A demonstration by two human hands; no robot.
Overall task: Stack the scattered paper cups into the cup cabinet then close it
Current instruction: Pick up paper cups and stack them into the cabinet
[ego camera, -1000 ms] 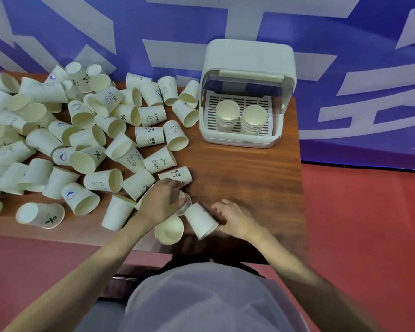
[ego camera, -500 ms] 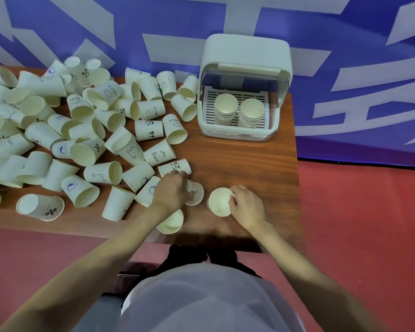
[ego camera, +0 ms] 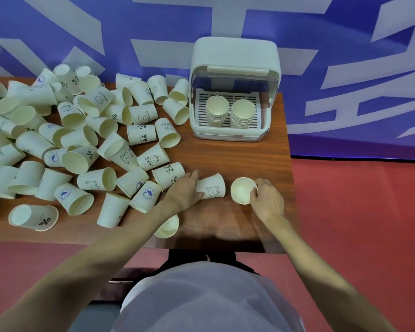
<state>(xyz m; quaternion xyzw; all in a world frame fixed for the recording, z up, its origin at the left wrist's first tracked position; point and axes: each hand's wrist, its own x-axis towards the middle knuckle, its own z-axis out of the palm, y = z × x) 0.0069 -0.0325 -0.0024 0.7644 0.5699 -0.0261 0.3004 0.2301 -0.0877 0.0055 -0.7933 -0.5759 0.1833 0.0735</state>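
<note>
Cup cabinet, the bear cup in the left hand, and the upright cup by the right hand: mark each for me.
Cup cabinet [ego camera: 235, 52], head view, on its white top.
Bear cup [ego camera: 212, 188], head view, on its printed side wall.
Upright cup [ego camera: 241, 190], head view, on its inside bottom.

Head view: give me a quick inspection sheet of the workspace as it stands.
Surface: wooden table, bare between the hands and the cabinet.
Job's things: cup cabinet open, two cup stacks standing inside.
Clutter: scattered paper cups lying across the table's left part.
Grippers: left hand holds a bear-print cup on its side; right hand grips an upright cup.
Cables: nothing seen.
Surroundings: blue and white wall, red floor.
</note>
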